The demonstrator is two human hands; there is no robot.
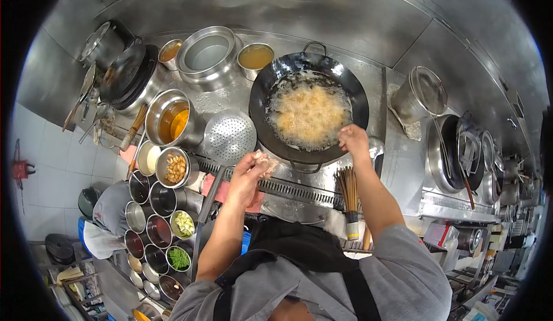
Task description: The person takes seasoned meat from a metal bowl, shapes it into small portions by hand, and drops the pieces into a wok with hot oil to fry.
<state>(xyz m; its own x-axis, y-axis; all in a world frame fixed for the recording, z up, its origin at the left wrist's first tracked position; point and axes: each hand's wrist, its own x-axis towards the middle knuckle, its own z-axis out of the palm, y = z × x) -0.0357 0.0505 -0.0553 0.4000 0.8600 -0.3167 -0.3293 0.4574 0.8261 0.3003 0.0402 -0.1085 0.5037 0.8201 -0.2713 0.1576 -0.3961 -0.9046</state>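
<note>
A black wok [262, 90] stands on the stove, with golden pieces [310, 114] frying in bubbling oil. Over the wok's lower right rim is my right hand [354, 139], its fingers drawn together; whether anything is between them I cannot make out. My left hand [245, 177] is closed around a clump of pale pink raw meat [265, 164], in front of the wok's lower left side. A round perforated strainer [229, 134] lies just above that hand, its handle [212, 194] running down toward my left forearm.
A bamboo brush [347, 185] rests beside my right forearm. Left of the wok stand a large steel pot [183, 70], a pot of orange oil [152, 125] and several seasoning containers [138, 216]. On the right are a pot with a mesh strainer [429, 90] and stacked woks [440, 154].
</note>
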